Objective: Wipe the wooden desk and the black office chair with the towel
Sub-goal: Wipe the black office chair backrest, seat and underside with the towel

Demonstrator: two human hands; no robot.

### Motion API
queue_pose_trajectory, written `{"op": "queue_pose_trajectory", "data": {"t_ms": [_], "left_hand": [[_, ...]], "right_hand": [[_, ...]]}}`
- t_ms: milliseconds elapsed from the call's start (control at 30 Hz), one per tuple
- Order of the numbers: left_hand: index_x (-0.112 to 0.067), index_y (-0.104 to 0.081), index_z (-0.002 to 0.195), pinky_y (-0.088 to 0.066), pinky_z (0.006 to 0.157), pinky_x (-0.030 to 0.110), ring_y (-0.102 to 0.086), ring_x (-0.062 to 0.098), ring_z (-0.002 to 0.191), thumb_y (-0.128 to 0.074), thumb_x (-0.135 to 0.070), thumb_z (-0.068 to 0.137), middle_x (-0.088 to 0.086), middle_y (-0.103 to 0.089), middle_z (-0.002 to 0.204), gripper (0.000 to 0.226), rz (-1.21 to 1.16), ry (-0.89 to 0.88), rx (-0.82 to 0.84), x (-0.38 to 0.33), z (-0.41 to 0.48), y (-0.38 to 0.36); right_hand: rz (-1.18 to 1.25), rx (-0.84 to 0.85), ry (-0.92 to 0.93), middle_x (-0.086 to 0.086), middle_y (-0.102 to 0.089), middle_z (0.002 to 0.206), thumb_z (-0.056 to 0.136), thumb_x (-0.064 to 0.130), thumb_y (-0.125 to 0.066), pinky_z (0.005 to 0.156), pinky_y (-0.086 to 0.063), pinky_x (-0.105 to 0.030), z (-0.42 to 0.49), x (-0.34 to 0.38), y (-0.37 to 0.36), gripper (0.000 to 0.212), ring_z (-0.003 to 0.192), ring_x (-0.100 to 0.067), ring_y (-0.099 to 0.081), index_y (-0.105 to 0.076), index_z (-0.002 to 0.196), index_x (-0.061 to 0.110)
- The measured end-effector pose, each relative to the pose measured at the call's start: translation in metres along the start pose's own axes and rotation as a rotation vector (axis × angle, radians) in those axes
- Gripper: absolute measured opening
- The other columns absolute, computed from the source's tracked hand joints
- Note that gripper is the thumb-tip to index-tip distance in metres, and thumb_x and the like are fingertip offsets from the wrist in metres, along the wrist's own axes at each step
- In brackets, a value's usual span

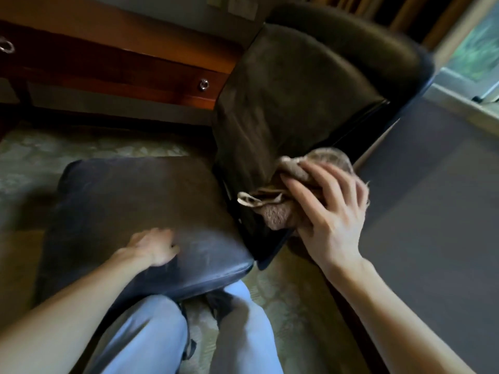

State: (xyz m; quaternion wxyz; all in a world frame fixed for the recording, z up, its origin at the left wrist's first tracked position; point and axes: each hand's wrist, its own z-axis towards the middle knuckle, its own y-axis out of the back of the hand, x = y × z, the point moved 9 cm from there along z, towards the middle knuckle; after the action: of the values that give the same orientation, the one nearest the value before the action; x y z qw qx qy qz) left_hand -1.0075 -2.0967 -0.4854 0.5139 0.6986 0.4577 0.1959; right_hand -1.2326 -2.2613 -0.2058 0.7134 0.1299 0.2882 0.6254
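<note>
Here, right hand [330, 202] pressing towel [278, 215], chair back [297, 90]

Wide open carpet [432, 211] ran right of the backrest [291, 90], room to swing. Beyond the seat [129, 195], the desk [113, 68] stood near, a narrower gap there, and the knees [151, 327] crowded the seat's near edge.

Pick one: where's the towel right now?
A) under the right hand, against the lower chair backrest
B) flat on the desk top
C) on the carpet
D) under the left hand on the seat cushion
A: the right hand presses the bunched towel against the lower edge of the chair backrest; the left hand rests bare on the seat cushion.
</note>
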Motion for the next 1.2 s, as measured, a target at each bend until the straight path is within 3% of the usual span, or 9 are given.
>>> {"op": "queue_pose_trajectory", "data": {"t_ms": [133, 400, 500, 600, 733, 867, 933, 1067, 1200], "left_hand": [[-0.026, -0.049, 0.15, -0.042, 0.113, 0.035, -0.048, 0.018, 0.14, -0.048, -0.044, 0.105, -0.002, -0.049, 0.155, 0.049, -0.18, -0.113, -0.021, -0.036, 0.005, -0.004], [-0.03, -0.062, 0.138, -0.049, 0.101, 0.037, -0.062, 0.021, 0.125, -0.054, -0.038, 0.104, -0.002, -0.067, 0.135, 0.036, -0.608, -0.357, -0.271, -0.116, -0.007, 0.077], [-0.028, -0.062, 0.137, -0.049, 0.096, 0.036, -0.063, 0.021, 0.123, -0.054, -0.041, 0.104, -0.001, -0.068, 0.132, 0.036, -0.672, -0.328, -0.255, -0.12, 0.0, 0.08], [-0.019, -0.062, 0.133, -0.046, 0.103, 0.036, -0.058, 0.026, 0.131, -0.055, -0.034, 0.105, 0.008, -0.064, 0.139, 0.034, -0.661, -0.257, -0.187, -0.108, 0.016, 0.053], [-0.002, -0.031, 0.158, -0.027, 0.12, 0.031, -0.032, 0.025, 0.152, -0.046, -0.039, 0.109, 0.013, -0.031, 0.166, 0.063, -0.587, -0.012, -0.021, -0.071, 0.032, -0.019], [-0.007, -0.034, 0.158, -0.031, 0.12, 0.035, -0.036, 0.026, 0.15, -0.044, -0.047, 0.107, 0.011, -0.034, 0.165, 0.065, -0.694, 0.021, 0.003, -0.081, 0.031, -0.034], [-0.008, -0.043, 0.154, -0.033, 0.117, 0.036, -0.042, 0.03, 0.146, -0.047, -0.045, 0.107, 0.013, -0.043, 0.159, 0.06, -0.82, 0.008, 0.006, -0.096, 0.031, -0.021], [-0.014, -0.05, 0.149, -0.041, 0.096, 0.036, -0.055, 0.032, 0.13, -0.043, -0.047, 0.108, 0.012, -0.06, 0.14, 0.053, -1.012, -0.021, -0.004, -0.113, 0.034, 0.012], [-0.016, -0.059, 0.14, -0.042, 0.093, 0.037, -0.059, 0.032, 0.124, -0.044, -0.044, 0.108, 0.01, -0.066, 0.131, 0.046, -1.129, -0.089, -0.113, -0.116, 0.033, 0.039]], "right_hand": [[-0.141, -0.137, 0.139, -0.013, -0.063, 0.14, 0.1, 0.014, -0.062, 0.109, -0.036, -0.06, 0.06, -0.013, 0.034, 0.03, 0.131, -0.035, -0.055, -0.074, 0.127, 0.021], [-0.171, 0.286, 0.069, -0.014, -0.066, 0.134, 0.072, 0.014, -0.07, 0.1, -0.049, -0.053, 0.017, -0.009, -0.038, 0.051, 0.121, -0.04, -0.062, -0.075, 0.122, 0.02], [-0.147, 0.32, 0.088, -0.011, -0.064, 0.136, 0.073, 0.02, -0.075, 0.096, -0.051, -0.047, 0.025, -0.012, -0.022, 0.055, 0.125, -0.036, -0.06, -0.072, 0.128, 0.021], [-0.166, 0.097, 0.109, -0.015, -0.062, 0.139, 0.082, 0.013, -0.077, 0.095, -0.049, -0.05, 0.068, -0.019, 0.037, 0.051, 0.127, -0.039, -0.058, -0.07, 0.132, 0.017], [-0.313, -0.124, 0.197, -0.015, -0.06, 0.141, 0.084, 0.007, -0.068, 0.105, -0.038, -0.049, 0.145, -0.03, 0.101, 0.056, 0.13, -0.036, -0.053, -0.067, 0.138, 0.022], [-0.525, 0.157, 0.066, -0.006, -0.059, 0.143, 0.076, 0.022, -0.063, 0.112, -0.035, -0.05, 0.189, -0.063, 0.08, 0.062, 0.13, -0.033, -0.052, -0.064, 0.138, 0.029], [-0.505, 0.336, -0.08, -0.004, -0.06, 0.14, 0.078, 0.025, -0.066, 0.101, -0.044, -0.044, 0.174, -0.08, 0.051, 0.061, 0.123, -0.033, -0.057, -0.063, 0.138, 0.03], [-0.354, 0.287, -0.191, -0.002, -0.067, 0.122, 0.071, 0.029, -0.066, 0.067, -0.05, -0.036, 0.129, -0.061, 0.026, 0.059, 0.097, -0.03, -0.064, -0.066, 0.131, 0.027], [-0.244, 0.406, -0.097, -0.004, -0.066, 0.119, 0.079, 0.031, -0.06, 0.065, -0.053, -0.036, 0.083, -0.005, -0.029, 0.049, 0.095, -0.03, -0.065, -0.066, 0.127, 0.025]]}}
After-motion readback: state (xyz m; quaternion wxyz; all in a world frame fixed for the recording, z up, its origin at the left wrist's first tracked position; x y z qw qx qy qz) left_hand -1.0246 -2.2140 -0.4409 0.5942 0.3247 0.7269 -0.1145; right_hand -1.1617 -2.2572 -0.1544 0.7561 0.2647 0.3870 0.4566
